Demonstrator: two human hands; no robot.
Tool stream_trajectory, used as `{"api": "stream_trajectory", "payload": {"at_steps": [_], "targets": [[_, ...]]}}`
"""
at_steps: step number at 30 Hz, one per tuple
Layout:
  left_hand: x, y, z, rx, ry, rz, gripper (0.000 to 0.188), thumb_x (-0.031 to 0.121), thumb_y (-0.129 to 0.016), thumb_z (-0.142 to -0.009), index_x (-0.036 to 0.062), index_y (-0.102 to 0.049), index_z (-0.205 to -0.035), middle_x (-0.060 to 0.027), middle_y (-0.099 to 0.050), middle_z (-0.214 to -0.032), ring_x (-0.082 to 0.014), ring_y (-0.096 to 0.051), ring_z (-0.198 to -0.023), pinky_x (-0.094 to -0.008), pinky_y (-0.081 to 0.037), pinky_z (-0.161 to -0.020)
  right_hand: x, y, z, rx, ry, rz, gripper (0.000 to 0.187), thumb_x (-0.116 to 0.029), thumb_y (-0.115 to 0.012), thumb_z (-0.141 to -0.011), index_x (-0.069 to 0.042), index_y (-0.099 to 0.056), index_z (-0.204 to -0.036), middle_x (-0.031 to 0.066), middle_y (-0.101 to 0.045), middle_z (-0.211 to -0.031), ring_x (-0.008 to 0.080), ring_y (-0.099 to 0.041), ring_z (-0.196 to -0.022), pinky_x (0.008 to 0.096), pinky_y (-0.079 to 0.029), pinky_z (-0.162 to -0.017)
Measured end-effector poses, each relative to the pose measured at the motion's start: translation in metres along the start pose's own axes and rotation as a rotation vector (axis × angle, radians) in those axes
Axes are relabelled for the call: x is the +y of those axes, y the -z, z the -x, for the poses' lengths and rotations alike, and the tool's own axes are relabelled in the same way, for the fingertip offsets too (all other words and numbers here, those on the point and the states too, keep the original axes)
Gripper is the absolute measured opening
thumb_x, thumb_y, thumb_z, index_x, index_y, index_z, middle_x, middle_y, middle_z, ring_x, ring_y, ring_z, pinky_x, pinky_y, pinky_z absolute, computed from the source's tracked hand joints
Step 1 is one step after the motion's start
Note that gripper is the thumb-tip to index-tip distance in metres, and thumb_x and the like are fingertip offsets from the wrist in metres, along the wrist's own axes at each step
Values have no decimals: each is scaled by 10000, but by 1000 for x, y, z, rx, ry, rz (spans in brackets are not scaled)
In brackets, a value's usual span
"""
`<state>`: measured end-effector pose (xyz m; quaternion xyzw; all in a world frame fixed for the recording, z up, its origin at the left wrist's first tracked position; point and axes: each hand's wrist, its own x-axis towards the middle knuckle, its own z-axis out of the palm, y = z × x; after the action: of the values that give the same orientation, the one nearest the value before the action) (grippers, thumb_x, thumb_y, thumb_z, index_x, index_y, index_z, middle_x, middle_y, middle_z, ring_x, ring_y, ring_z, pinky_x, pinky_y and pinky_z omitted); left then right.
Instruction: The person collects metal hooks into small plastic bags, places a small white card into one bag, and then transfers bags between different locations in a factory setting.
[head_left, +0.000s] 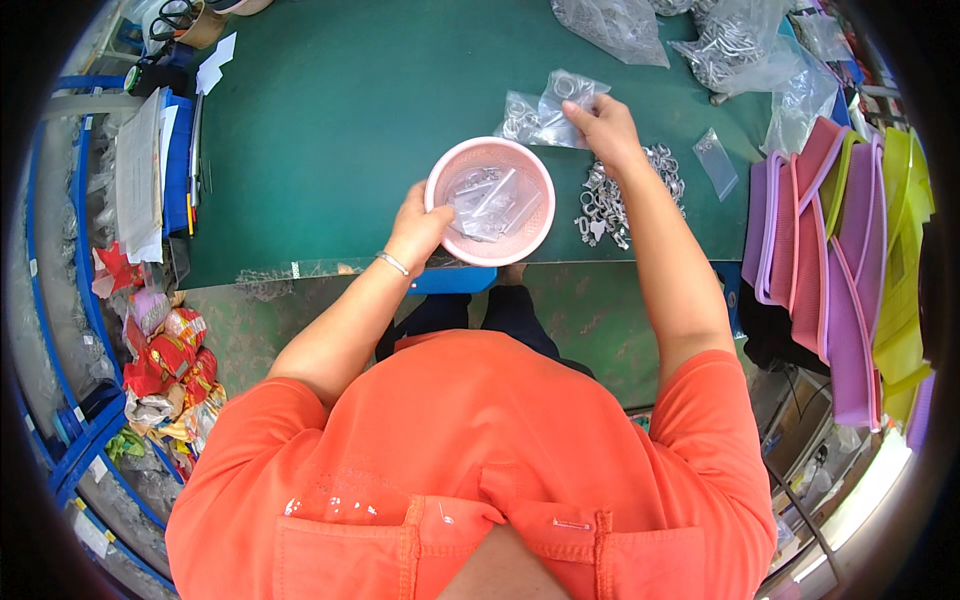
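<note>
My left hand (418, 232) grips the left rim of a round pink plastic basket (536, 160), held near the table's front edge. Inside the basket lie clear plastic bags (492, 200) with small metal parts in them. Farther right, my right hand (606, 128) pinches a small clear bag (566, 95) holding ring-shaped metal parts. Another clear bag (517, 115) of metal pieces lies against it on the left. Under my right forearm spreads a loose pile of small silvery metal parts (600, 205), partly hidden by the arm.
A flat clear bag (716, 165) lies right of the pile on the green table (330, 130). Large bags of metal hardware (735, 45) sit at the back right. Purple, pink and green plastic baskets (840, 250) crowd the right side. Papers and blue folders (178, 165) stand at left.
</note>
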<state>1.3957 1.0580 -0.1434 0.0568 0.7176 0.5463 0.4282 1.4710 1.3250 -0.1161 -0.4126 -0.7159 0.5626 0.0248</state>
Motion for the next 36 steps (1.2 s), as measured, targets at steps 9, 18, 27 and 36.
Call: {"api": "stream_trajectory", "payload": {"at_steps": [9, 18, 27, 36], "targets": [[40, -13, -2, -173, -818, -1433, 192, 123, -514, -741, 81, -612, -901, -42, -594, -850, -223, -510, -887, -375, -352, -765, 2, -75, 82, 1, 1070, 859, 143, -117, -548, -675, -93, -568, -815, 50, -556, -806, 217, -527, -815, 355, -405, -678], [53, -13, -15, -153, -766, -1446, 57, 71, -551, -699, 69, -604, -720, -58, -602, -725, -220, -559, -748, -374, -387, -705, 1, -51, 68, -88, 884, 700, 106, -89, -589, -674, -81, -608, -778, 70, -606, -748, 268, -560, -799, 373, -430, -681], [100, -16, -28, -83, -239, -158, 115, 122, -515, -876, 8, -518, -892, -47, -551, -791, -99, -522, -687, -237, -465, -581, 49, 7, -7, 416, 320, 189, 197, -97, -549, -825, 44, -541, -963, 166, -608, -916, 272, -597, -827, 344, -468, -712], [102, -37, -64, -195, -524, -377, 308, 93, -533, -849, -20, -505, -1135, -142, -547, -1121, -199, -562, -980, -281, -461, -846, 3, -63, 95, -79, 691, 490, 138, -23, -547, -713, -3, -587, -843, 169, -579, -853, 313, -578, -863, 379, -484, -724]]}}
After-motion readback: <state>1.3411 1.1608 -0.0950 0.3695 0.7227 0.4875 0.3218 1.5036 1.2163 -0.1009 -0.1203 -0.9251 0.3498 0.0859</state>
